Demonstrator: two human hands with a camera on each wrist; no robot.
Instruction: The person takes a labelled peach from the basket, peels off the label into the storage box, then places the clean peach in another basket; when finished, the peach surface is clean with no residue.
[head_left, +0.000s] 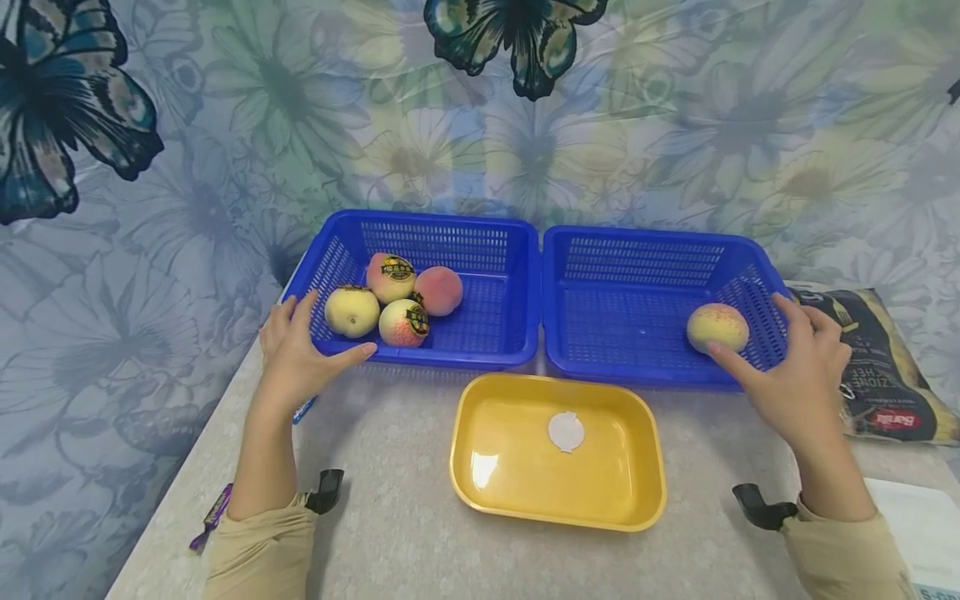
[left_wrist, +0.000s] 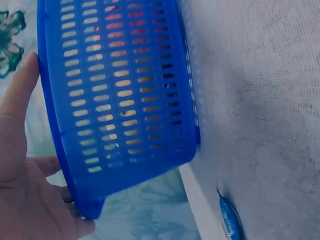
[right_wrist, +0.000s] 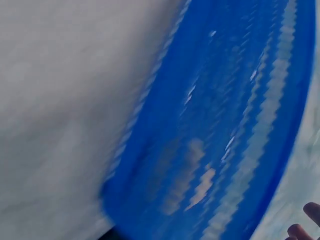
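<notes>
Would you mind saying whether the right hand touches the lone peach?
Cannot tell: in the head view, the right hand overlaps the lone peach at the thumb, but contact is unclear; the right wrist view is blurred.

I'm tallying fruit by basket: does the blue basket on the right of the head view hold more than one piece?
No, the head view shows a single fruit in the right-hand blue basket.
</notes>
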